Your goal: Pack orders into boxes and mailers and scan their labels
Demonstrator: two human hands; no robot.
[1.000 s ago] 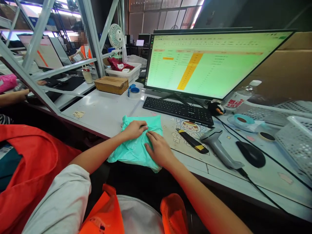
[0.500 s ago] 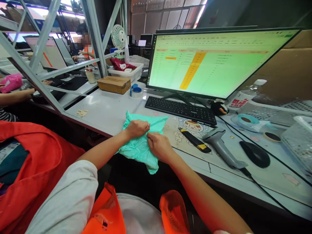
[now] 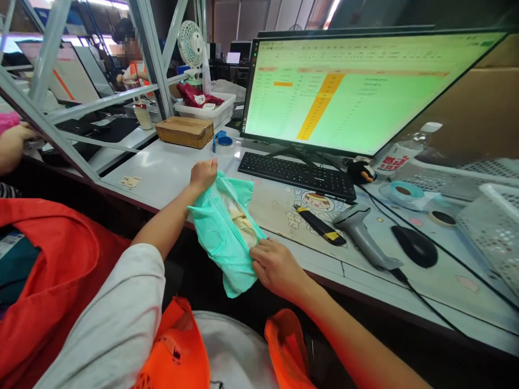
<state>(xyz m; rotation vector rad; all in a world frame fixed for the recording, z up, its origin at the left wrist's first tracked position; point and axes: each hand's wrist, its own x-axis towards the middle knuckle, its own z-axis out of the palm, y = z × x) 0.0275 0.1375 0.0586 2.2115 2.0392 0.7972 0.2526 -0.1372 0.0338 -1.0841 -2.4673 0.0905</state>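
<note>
A mint-green plastic mailing bag [image 3: 214, 237] hangs over the desk's front edge, torn open along a long slit. Inside the slit shows something pale yellow [image 3: 244, 226], whose kind I cannot make out. My left hand [image 3: 204, 175] is closed on the bag's upper left edge at the far end of the tear. At the near right end my right hand [image 3: 278, 266] pinches the other edge. The two hands are apart, with the bag stretched between them. To the right lies a black and yellow box cutter [image 3: 320, 225], touched by neither hand.
A keyboard [image 3: 298, 175] sits under the large monitor [image 3: 365, 97]. A barcode scanner [image 3: 367, 237] and a mouse [image 3: 414, 246] lie at the right. Behind are a cardboard box [image 3: 185, 132] and blue tape [image 3: 223, 140]. A metal frame [image 3: 150, 59] stands left; a co-worker [image 3: 132, 54] sits beyond.
My hands have moved apart, the left up and to the left, the right slightly down and right. The bag has ripped open between them, exposing the pale yellow contents.
</note>
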